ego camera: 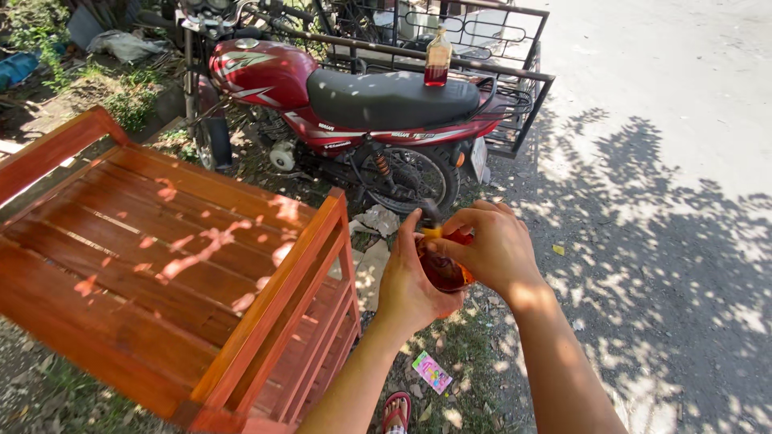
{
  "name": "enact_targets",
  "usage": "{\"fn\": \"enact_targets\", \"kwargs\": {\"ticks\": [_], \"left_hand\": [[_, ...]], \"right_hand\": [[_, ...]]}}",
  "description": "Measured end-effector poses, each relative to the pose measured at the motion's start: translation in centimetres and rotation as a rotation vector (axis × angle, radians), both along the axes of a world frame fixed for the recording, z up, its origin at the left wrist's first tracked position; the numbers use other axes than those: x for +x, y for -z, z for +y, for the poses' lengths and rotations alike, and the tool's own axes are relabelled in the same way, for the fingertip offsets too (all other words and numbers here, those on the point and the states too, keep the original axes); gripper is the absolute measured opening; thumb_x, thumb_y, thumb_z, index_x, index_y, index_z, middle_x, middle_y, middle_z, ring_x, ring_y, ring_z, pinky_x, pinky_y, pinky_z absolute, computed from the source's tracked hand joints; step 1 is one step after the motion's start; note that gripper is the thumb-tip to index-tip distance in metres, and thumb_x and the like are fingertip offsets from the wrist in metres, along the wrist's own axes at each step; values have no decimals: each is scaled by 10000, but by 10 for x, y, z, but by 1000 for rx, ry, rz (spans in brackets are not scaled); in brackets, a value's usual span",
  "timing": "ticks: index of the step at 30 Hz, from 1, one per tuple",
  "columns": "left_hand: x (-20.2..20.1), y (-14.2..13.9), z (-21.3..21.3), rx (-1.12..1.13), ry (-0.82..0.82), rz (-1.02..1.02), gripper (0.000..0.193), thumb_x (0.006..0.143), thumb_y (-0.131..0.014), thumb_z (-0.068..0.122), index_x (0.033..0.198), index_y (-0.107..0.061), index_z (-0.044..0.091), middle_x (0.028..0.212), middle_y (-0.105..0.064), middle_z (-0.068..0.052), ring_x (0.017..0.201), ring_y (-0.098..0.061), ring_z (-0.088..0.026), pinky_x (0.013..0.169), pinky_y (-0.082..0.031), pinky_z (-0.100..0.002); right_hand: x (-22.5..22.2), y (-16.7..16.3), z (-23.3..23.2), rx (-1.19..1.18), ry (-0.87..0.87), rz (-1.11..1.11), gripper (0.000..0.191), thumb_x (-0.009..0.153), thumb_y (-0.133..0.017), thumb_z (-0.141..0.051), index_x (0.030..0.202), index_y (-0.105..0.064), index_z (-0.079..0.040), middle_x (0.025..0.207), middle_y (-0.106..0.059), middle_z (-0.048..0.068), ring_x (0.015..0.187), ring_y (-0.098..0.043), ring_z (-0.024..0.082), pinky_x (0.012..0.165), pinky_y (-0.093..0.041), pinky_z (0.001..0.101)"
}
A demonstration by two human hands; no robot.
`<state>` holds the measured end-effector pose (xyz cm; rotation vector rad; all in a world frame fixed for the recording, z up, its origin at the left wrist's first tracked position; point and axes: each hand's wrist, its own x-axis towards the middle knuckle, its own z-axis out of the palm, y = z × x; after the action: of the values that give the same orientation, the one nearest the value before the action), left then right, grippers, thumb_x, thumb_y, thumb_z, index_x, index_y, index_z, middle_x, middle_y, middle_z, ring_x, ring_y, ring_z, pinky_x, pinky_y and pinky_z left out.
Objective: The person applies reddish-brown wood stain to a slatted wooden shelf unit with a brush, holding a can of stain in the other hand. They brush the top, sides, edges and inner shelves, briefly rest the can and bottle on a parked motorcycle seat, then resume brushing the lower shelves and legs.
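Fingers of left hand (408,283) wrapped around a small jar (445,272) of dark red liquid, centre frame; right hand (490,247) fingers pinch its top, lid hidden. Orange-red wooden shelf rack (161,265) at left, just beside the hands. Red motorcycle (346,96) in upper middle, a bottle (437,58) standing on its black seat. Candy wrapper (432,372) lower centre on ground.

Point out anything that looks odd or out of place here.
A bottle of red liquid stands upright on the motorcycle seat, a narrow, rounded perch. A colourful wrapper lies littered on the ground near the sandal.
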<state>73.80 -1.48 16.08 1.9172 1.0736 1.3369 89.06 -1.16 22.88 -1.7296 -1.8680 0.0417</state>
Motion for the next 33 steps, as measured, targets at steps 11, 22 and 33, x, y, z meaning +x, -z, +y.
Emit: {"fn": "enact_targets", "kwargs": {"ticks": [11,22,33], "left_hand": [[107,14,138,-129,92,1,1293,529,-939,276,1561,-190,64,1311,-581,-190,1163,-646,-347,968,-539,-441],[202,30,280,-150,162,-137,1300,507,-964,219,1552,-207,55,1302,-595,-162,1131,-685,-294,964,-583,-397],[273,75,445,-123,-51,-158,1351,442,-984,204,1533,-198,73,1378,-561,-180,1214,-652,-315,1011,-538,-395]], "right_hand": [[129,27,116,27,435,469,284,888,-771,-379,1011,-812,-126,816,-758,124,736,-650,217,681,-512,367],[234,120,238,-124,53,879,886,741,-843,-307,1522,-466,-122,1425,-631,93,1368,-556,225,1086,-473,415],[294,160,427,-196,-189,842,1364,468,-989,-298,1583,-225,-109,1511,-507,107,1367,-520,236,1068,-470,454]]}}
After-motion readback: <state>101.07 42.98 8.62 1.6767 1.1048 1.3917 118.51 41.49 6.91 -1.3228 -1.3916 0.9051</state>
